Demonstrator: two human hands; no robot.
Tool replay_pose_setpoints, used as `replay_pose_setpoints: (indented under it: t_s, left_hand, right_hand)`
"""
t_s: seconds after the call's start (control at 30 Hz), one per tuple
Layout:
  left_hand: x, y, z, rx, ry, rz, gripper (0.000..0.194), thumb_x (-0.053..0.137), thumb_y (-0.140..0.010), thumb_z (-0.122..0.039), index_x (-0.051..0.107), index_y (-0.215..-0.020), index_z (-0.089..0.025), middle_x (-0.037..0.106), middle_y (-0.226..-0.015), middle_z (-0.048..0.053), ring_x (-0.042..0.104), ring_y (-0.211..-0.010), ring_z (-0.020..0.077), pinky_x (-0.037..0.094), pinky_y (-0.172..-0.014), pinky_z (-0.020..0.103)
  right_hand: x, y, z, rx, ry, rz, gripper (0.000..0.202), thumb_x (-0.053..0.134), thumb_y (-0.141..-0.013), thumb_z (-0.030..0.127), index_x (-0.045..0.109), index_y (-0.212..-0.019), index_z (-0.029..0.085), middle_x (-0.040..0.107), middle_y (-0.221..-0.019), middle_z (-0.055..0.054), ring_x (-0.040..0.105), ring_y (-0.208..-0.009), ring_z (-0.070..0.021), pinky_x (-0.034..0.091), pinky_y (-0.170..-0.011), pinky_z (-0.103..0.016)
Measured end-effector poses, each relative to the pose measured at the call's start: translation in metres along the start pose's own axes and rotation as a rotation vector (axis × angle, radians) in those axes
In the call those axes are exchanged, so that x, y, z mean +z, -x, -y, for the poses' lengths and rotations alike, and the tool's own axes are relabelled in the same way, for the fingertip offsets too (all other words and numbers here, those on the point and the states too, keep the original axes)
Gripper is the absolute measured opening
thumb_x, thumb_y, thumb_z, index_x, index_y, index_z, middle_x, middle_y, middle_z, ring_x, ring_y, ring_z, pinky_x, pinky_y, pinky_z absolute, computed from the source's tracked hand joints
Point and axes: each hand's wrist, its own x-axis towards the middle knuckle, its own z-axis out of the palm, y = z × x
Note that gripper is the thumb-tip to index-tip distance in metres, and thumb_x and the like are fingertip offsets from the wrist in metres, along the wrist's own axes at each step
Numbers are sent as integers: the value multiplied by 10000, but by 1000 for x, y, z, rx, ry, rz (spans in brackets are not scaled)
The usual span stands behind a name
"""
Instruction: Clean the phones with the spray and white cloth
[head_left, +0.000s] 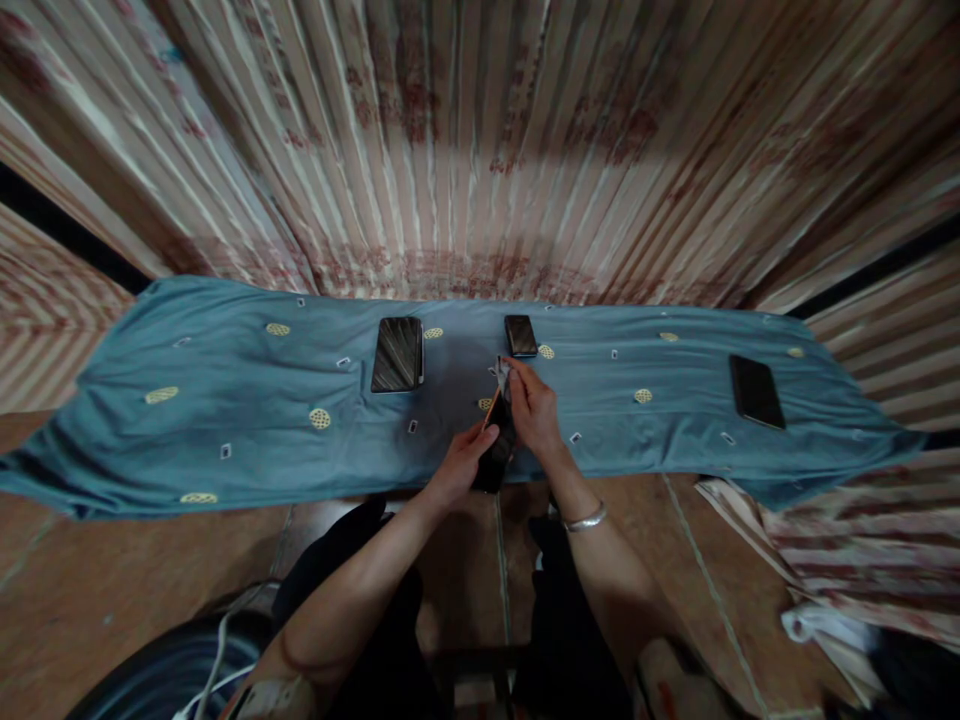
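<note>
Low over the front middle of the covered table, my left hand point(457, 468) is closed round the lower left edge of a dark smartphone point(495, 463). The phone is tilted, its lower end toward me. At its upper end my right hand point(535, 408) pinches a small grey cloth point(502, 375), which lies against the phone; the fingers partly hide both. Just beyond my right hand lies a small black device point(520, 335) with a glossy face. Farther left, a larger dark tablet-like device point(398, 354) rests flat on the fabric.
Another dark phone-like device point(757, 391) lies at the right of the blue-green tablecloth point(247, 370), which carries yellow printed shapes. Behind the table hangs a pleated curtain point(480, 150). A black round object point(172, 670) with a white cable point(223, 640) is on the floor at lower left.
</note>
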Motion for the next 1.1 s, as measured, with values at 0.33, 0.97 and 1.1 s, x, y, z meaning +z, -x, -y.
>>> replay_pose_setpoints:
  t_s: [0.33, 0.97, 1.1]
  left_hand:
    - [0, 0, -8, -39, 189, 22, 510, 790, -660, -581, 729, -909, -139, 767, -813, 103, 731, -856, 281, 554, -738, 355]
    - [-14, -6, -32, 91, 343, -82, 366, 722, -788, -407, 745, -1018, -123, 776, -1030, 103, 663, -1151, 300, 520, -986, 399]
    - [-20, -9, -34, 91, 381, -112, 428, 696, -814, -426, 733, -1102, -110, 778, -1046, 111, 685, -1122, 292, 522, -988, 394]
  right_hand:
    - [1, -3, -13, 115, -74, -67, 429, 396, -985, 454, 691, -1137, 182, 749, -1073, -103, 689, -990, -230, 533, -925, -387]
    - [36, 29, 4, 381, -394, 57, 336, 510, -886, 491, 689, -870, 207, 680, -767, -26, 614, -781, -196, 533, -776, -331]
    - [38, 38, 10, 385, -396, 117, 327, 506, -884, 477, 686, -844, 207, 670, -764, -31, 622, -814, -208, 529, -812, -349]
